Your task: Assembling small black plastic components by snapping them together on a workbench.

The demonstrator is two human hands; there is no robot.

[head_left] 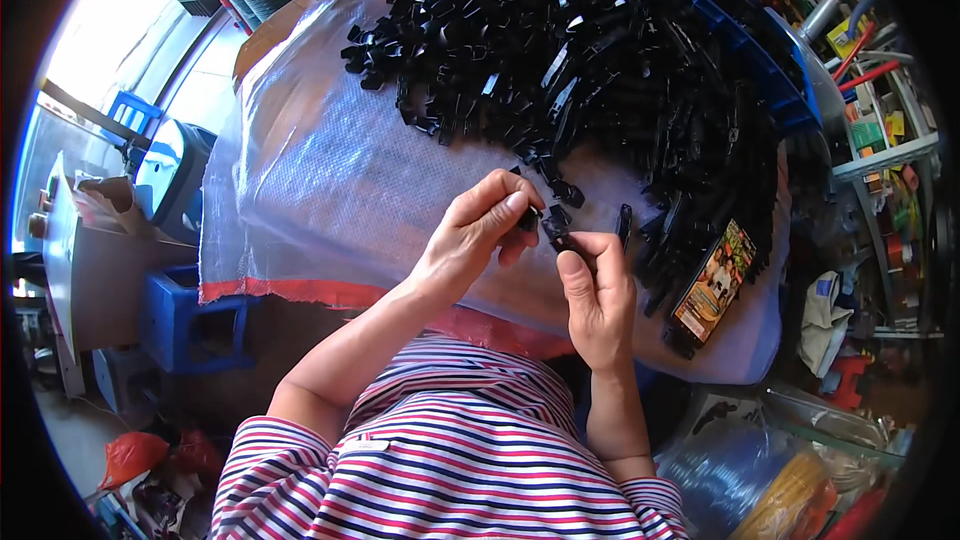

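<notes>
My left hand [488, 215] pinches a small black plastic part [528, 218] between thumb and fingers. Close beside it, my right hand [597, 290] grips another black plastic part [556, 230], its upper end pointing toward the left hand. Whether the two parts touch is hard to tell. Just beyond my hands, a large heap of small black plastic parts [480, 50] spreads over a white woven sheet [330, 180]. A few loose pieces lie near my fingers, one slim black piece [625, 225] right of them.
A box with a colourful printed face [714, 282] lies at the heap's right edge. Behind the heap stands a blue crate [750, 40]. A blue stool [195, 320] is at left, cluttered shelves [885, 150] at right. Plastic-wrapped coils [740, 480] sit at lower right.
</notes>
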